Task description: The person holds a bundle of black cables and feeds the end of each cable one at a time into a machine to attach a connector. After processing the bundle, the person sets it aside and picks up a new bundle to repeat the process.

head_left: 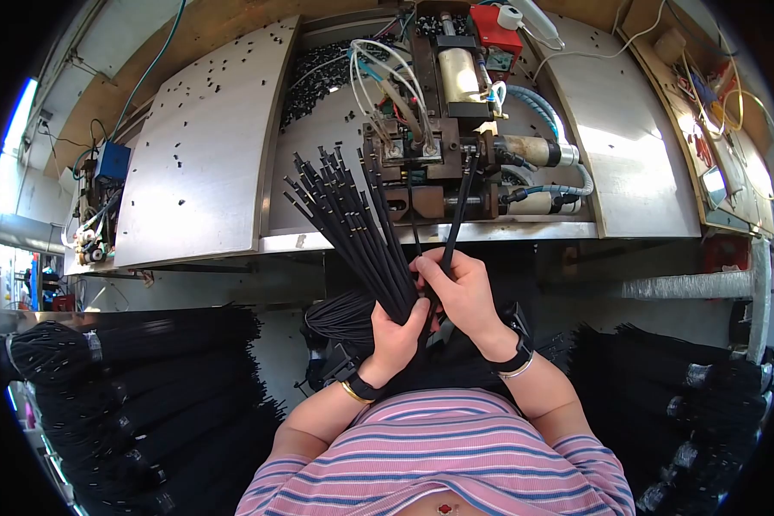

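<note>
A fanned bundle of thin black rods or cords (353,228), with small light bands near their tips, rises from my left hand (396,335), which is closed around its lower part. My right hand (460,292) is closed beside it, thumb and fingers pinching a black cord. Another black cord (461,202) slants up from the right hand to the metal machine (421,142). A single cord (413,206) runs up to the middle of the machine. Both hands are close together below the bench's front edge.
Metal bench panels (206,146) flank the machine, strewn with small black bits. Large black cord bundles hang at the left (172,396) and right (662,396). A blue box (112,162) stands at the left, a red box (497,39) behind the machine. Hoses (576,181) loop at its right.
</note>
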A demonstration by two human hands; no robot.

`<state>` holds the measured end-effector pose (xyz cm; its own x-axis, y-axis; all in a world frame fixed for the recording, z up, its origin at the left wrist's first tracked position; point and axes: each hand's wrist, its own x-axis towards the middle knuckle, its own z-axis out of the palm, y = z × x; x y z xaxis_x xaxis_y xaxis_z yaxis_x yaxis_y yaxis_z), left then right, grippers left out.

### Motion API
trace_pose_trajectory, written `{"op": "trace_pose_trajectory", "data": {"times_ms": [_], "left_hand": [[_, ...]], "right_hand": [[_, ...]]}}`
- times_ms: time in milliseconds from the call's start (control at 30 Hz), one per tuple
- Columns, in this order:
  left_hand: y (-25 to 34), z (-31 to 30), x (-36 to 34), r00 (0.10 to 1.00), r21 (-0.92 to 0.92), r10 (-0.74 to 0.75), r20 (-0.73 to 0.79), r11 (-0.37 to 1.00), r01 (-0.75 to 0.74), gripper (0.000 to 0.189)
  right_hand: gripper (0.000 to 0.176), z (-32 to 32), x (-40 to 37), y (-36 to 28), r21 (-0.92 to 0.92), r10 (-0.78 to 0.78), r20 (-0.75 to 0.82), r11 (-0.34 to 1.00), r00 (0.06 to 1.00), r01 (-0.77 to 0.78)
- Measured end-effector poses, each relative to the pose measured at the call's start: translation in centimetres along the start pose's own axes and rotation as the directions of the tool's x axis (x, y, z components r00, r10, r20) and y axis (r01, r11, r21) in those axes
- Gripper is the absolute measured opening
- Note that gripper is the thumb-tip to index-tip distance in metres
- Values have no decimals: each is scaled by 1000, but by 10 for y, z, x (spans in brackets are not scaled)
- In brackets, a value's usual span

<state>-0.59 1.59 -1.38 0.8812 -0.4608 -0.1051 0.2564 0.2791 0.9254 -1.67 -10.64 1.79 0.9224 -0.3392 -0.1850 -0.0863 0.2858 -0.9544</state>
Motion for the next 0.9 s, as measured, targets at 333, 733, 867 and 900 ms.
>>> {"op": "trace_pose_trajectory", "data": {"times_ms": [333, 733, 867, 900], "left_hand": [[-11, 0, -7, 999, -9, -35, 0, 999, 35, 21], [-16, -1, -14, 998, -29, -46, -42, 999, 45, 20], [-18, -4, -13, 998, -20, -34, -52, 999, 33, 18], [-18, -5, -12, 998, -14, -30, -55, 999, 29, 18]], "right_hand": [[16, -5, -9, -5, -91, 14, 24, 996, 1000, -12], [16, -5, -11, 9, -79, -110, -22, 991, 994, 107], [18, -4, -8, 10, -55, -113, -11, 992, 994, 112], [18, -5, -8, 9, -50, -103, -9, 993, 995, 103]]}}
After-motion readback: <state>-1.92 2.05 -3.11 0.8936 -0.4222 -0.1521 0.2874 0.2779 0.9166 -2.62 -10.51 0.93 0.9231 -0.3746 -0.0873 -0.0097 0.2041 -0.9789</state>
